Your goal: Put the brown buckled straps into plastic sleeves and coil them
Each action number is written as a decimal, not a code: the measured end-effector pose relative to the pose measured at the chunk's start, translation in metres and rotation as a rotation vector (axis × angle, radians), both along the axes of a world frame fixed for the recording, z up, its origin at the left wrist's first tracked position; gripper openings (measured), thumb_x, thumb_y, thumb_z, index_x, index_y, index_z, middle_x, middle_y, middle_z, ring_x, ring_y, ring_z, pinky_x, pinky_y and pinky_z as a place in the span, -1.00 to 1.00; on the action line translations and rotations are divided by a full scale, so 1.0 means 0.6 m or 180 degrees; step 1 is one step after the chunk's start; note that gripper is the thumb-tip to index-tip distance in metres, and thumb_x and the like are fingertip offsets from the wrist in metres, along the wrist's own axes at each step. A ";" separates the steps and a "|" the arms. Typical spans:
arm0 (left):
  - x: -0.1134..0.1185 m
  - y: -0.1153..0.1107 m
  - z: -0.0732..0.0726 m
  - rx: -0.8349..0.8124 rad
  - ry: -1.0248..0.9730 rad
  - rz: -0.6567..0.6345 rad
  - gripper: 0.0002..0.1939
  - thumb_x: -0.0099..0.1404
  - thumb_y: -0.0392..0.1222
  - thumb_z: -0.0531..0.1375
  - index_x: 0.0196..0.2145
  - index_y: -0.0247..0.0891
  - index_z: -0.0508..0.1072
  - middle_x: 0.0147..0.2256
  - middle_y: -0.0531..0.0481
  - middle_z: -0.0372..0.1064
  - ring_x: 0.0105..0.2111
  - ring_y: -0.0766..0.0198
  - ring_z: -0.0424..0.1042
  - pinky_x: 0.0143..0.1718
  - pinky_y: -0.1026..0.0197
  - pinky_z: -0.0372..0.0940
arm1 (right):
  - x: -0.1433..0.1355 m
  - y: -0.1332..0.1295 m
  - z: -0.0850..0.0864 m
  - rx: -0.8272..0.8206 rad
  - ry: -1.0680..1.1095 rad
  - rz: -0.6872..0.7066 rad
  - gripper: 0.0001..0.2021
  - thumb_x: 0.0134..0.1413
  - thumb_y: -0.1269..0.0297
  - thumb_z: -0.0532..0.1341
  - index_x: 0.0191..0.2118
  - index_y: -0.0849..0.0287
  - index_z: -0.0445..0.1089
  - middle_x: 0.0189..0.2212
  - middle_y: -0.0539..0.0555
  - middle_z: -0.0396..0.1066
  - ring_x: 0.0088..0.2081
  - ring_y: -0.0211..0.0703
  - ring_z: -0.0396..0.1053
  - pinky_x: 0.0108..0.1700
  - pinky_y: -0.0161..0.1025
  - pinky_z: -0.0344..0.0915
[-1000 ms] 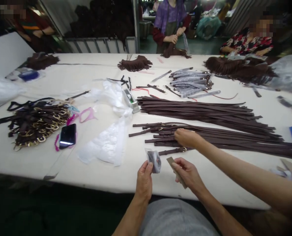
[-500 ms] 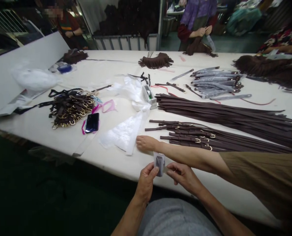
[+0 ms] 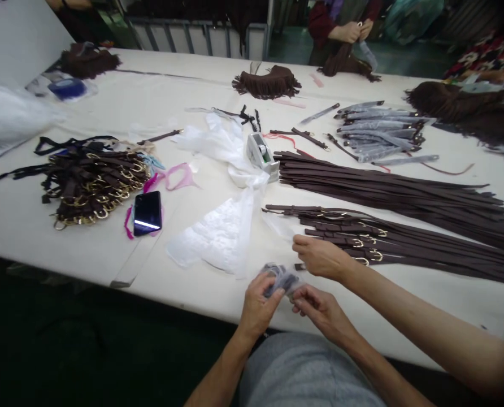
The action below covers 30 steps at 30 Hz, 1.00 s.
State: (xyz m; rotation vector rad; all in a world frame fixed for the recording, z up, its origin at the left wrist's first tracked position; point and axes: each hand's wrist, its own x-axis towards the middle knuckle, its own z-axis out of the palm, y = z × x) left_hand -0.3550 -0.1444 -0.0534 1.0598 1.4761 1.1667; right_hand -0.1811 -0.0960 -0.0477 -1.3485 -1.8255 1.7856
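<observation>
In front of my body, over the table's near edge, my left hand (image 3: 258,305) grips a small clear plastic bag (image 3: 279,278) with something dark folded up inside. Thumb and fingers close around its left side. My right hand (image 3: 322,314) pinches the bag's right end, fingers pressed together. Just above, another person's hand (image 3: 320,257) reaches in from the right, with a thin clear plastic sheet (image 3: 279,227) at its fingertips. White plastic bags (image 3: 218,229) lie beyond my left hand. Brown straps with gold buckles (image 3: 357,240) are spread to the right.
A tape dispenser (image 3: 261,155) stands mid-table. A phone (image 3: 147,213) and a heap of buckled straps (image 3: 95,183) lie left. Long brown strips (image 3: 374,192) and plastic-wrapped straps (image 3: 379,131) are at right. Fringed brown pieces (image 3: 266,83) sit at the back; people stand behind.
The bag in my hands has gone from flat and upright to crumpled and tilted. The other person's hand has moved right, from the white bags to the buckled straps, and now has clear plastic.
</observation>
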 end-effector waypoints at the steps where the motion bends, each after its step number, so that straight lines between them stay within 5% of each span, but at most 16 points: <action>1: 0.004 0.010 -0.006 0.0063 0.0188 -0.0109 -0.84 0.16 -0.18 0.17 -0.29 -0.23 0.48 -0.20 -0.11 0.35 -0.13 0.11 0.29 -0.05 0.11 0.17 | 0.004 0.000 -0.006 0.0085 -0.0088 -0.0120 -0.80 0.07 0.16 0.10 -0.35 0.19 0.33 -0.50 0.03 0.40 -0.43 -0.19 0.34 -0.37 -0.29 0.26; 5: 0.029 0.046 -0.042 0.0300 0.0766 -0.0435 -0.84 0.14 -0.22 0.17 -0.28 -0.24 0.45 -0.16 -0.14 0.34 -0.10 0.09 0.30 0.09 -0.09 0.02 | 0.020 0.005 -0.020 0.0098 -0.0202 -0.0372 -0.77 0.09 0.21 0.07 -0.23 0.21 0.36 -0.45 0.07 0.44 -0.39 -0.14 0.38 -0.32 -0.23 0.33; 10: 0.062 0.072 -0.088 0.0379 0.1253 -0.0509 -0.83 0.16 -0.26 0.13 -0.25 -0.26 0.40 -0.15 -0.15 0.36 -0.08 0.09 0.31 0.13 -0.22 -0.15 | 0.064 0.008 -0.049 0.0788 -0.0279 0.0283 -0.51 -0.02 0.47 0.05 0.10 0.17 0.20 0.01 0.17 0.31 0.04 -0.03 0.26 0.07 -0.05 0.20; 15: 0.078 0.058 -0.098 0.0373 0.1945 -0.0788 -0.82 0.17 -0.27 0.13 -0.22 -0.23 0.38 -0.15 -0.09 0.39 -0.13 0.07 0.29 0.04 -0.23 -0.10 | 0.091 0.004 -0.107 0.2081 -0.0586 0.0761 -0.65 0.10 0.48 0.01 -0.02 0.13 0.34 -0.20 0.16 0.45 -0.17 -0.10 0.41 -0.12 -0.14 0.36; 18: 0.078 0.046 -0.097 0.0329 0.2220 -0.0985 -0.82 0.19 -0.29 0.11 -0.22 -0.23 0.39 -0.16 -0.10 0.40 -0.19 0.07 0.28 -0.17 -0.06 0.07 | 0.084 0.003 -0.122 0.2520 -0.0734 0.0941 -0.70 0.13 0.45 0.02 -0.09 0.12 0.39 -0.24 0.18 0.46 -0.25 -0.13 0.42 -0.23 -0.18 0.40; 23: 0.066 0.044 -0.106 0.0327 0.2168 -0.1135 -0.80 0.18 -0.34 0.07 -0.24 -0.23 0.41 -0.20 -0.12 0.41 -0.21 0.10 0.29 -0.25 0.06 0.09 | 0.067 0.024 -0.134 0.2424 -0.0719 0.1158 -0.71 0.15 0.45 -0.02 -0.15 0.09 0.39 0.04 0.12 0.29 -0.16 -0.16 0.41 -0.23 -0.23 0.41; 30: 0.046 0.060 -0.100 0.0049 0.1796 -0.1055 -0.77 0.16 -0.37 0.04 -0.20 -0.22 0.31 -0.27 -0.04 0.42 -0.27 0.18 0.38 -0.26 0.14 0.16 | 0.059 0.073 -0.125 0.1739 -0.0236 0.1374 -0.75 0.16 0.39 -0.01 -0.18 0.06 0.39 -0.12 0.04 0.41 -0.16 -0.17 0.39 -0.16 -0.25 0.34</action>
